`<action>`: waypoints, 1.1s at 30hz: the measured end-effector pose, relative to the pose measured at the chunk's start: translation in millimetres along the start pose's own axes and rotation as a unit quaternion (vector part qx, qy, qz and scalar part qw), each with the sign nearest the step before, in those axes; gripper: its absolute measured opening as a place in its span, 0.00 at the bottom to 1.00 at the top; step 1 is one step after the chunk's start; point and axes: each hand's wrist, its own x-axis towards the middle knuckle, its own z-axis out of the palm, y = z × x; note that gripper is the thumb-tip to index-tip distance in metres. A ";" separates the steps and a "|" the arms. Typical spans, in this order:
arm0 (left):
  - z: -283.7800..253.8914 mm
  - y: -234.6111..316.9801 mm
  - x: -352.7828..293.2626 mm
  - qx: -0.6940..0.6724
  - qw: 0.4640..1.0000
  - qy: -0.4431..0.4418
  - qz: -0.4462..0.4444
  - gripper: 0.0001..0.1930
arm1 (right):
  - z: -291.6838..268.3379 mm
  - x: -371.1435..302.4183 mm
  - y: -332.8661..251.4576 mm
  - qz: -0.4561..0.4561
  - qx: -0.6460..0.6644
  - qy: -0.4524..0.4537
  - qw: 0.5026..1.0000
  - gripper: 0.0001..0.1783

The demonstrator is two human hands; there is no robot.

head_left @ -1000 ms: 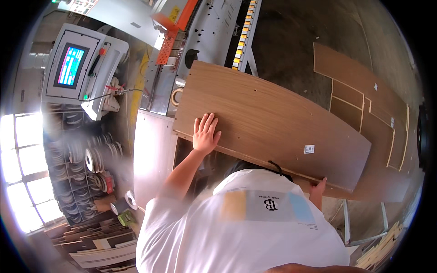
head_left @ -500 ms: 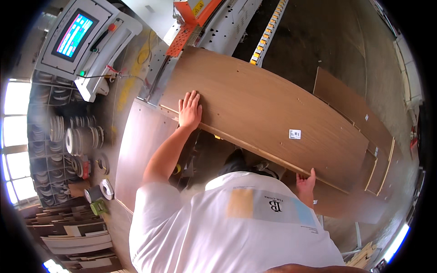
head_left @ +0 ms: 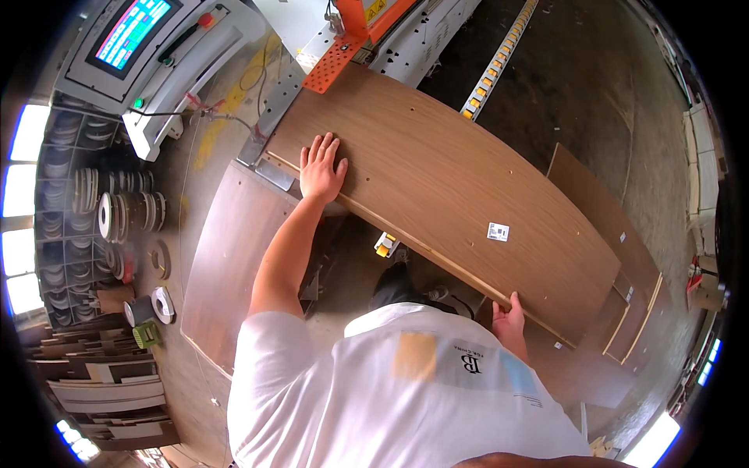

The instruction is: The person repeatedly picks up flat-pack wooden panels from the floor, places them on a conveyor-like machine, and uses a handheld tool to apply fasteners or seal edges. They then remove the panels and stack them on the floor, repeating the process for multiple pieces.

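A long brown wood-grain panel [head_left: 437,171] with small drilled holes lies before me, slanting from upper left to lower right. My left hand [head_left: 322,168] rests flat on its left end, fingers extended, close to the near edge. Farther right, my right hand [head_left: 509,320] grips that edge, thumb on top and the other fingers mostly hidden beneath. A white printed label [head_left: 498,232] is stuck on the panel's face. The panel's far left corner lies beside an orange perforated bracket [head_left: 337,66] on a white machine. Part of a metal bed [head_left: 275,175] shows past the panel's left end.
A control console [head_left: 134,33] with a lit screen stands at upper left. A rail with yellow rollers [head_left: 499,58] runs beyond the panel. More brown panels [head_left: 605,210] lie at right, and a pale board [head_left: 234,257] at left. Edging rolls [head_left: 129,214] fill shelves farther left.
The panel has slid away from me, uncovering more metal bed and a yellow roller end at its near edge. Both hands keep their places on it. My view has shifted slightly.
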 end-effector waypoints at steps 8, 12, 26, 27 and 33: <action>20.9 11.2 54.8 -0.023 1.000 0.017 0.008 0.28 | 51.9 19.3 -34.3 -0.044 0.021 0.048 0.998 0.18; 34.2 24.9 95.4 -0.036 0.998 0.042 0.022 0.28 | 61.5 64.0 -57.0 -0.054 0.015 0.014 0.998 0.23; 78.5 82.2 195.9 0.004 0.986 0.139 0.096 0.17 | 120.8 67.6 -85.7 -0.220 -0.094 -0.067 0.969 0.20; 79.2 91.9 202.0 -0.010 0.985 0.143 0.092 0.17 | 115.4 67.8 -77.8 -0.212 -0.127 -0.065 0.967 0.20; 106.0 168.7 147.9 -0.308 0.925 0.076 0.208 0.16 | 26.5 5.4 -4.3 -0.316 -0.585 -0.104 0.740 0.24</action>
